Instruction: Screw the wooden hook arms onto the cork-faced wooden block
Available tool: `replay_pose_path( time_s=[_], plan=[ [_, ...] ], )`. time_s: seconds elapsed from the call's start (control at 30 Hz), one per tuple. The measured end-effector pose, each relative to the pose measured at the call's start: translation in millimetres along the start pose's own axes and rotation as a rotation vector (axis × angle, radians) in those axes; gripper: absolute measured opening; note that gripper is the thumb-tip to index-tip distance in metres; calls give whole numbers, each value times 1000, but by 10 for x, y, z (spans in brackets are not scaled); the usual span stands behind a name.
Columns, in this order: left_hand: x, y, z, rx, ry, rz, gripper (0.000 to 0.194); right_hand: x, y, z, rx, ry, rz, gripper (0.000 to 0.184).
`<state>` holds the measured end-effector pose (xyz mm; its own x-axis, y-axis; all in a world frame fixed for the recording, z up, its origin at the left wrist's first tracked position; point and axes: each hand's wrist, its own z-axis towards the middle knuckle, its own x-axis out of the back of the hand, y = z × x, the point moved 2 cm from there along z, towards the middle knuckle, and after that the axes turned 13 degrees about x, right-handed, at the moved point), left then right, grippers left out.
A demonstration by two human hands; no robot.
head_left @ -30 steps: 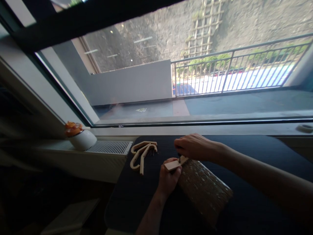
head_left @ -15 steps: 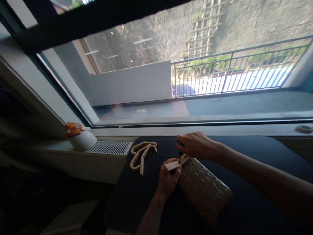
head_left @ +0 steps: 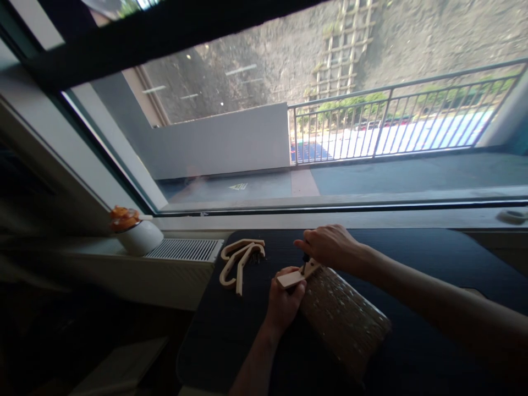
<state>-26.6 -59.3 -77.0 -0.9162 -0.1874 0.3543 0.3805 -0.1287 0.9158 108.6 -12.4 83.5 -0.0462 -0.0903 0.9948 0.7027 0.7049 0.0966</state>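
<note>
- Right hand (head_left: pixel 332 245): fingers curled round a slim dark tool (head_left: pixel 304 266), tip against the wood.
- Left hand (head_left: pixel 284 301): gripping the pale wooden piece (head_left: pixel 290 280) at its near end; probably light, stiff, best held by its edges.
- Brown block (head_left: pixel 346 324): beside that piece, contact unclear.
- Bench (head_left: pixel 218 341): dark, beneath; bent wooden parts (head_left: pixel 240 279) lying left.

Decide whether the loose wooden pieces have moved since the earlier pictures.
No; the loose wooden pieces lie unmoved near the left edge of the table.
</note>
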Motion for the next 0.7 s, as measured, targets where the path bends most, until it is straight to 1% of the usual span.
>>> replay_pose_path(
  time_s=[0.1,0.13,0.17,0.23,0.33,0.4,0.47,0.57,0.63,0.7],
  plan=[
    [9,10,5,-13,1,8,23,38,3,-24,205,13,63,24],
    [12,11,6,-15,2,11,23,34,-2,-30,258,16,82,20],
    [14,12,7,-15,4,13,23,21,-9,-32,283,15,93,17],
    [16,13,6,-10,7,12,23,-23,-24,-24,251,7,87,18],
    [11,17,2,-7,13,7,23,-85,-49,15,93,-20,49,26],
    [7,21,0,-5,13,9,23,-91,-63,49,9,-31,27,32],
    [5,24,-1,-3,8,9,23,-59,-67,78,-18,-35,14,37],
    [5,26,-4,0,8,7,23,30,-38,80,10,-53,5,42],
    [6,24,-9,7,9,8,24,87,-7,51,82,-53,18,35],
    [7,19,-14,15,15,8,24,117,13,15,199,-34,53,23]
  ],
)
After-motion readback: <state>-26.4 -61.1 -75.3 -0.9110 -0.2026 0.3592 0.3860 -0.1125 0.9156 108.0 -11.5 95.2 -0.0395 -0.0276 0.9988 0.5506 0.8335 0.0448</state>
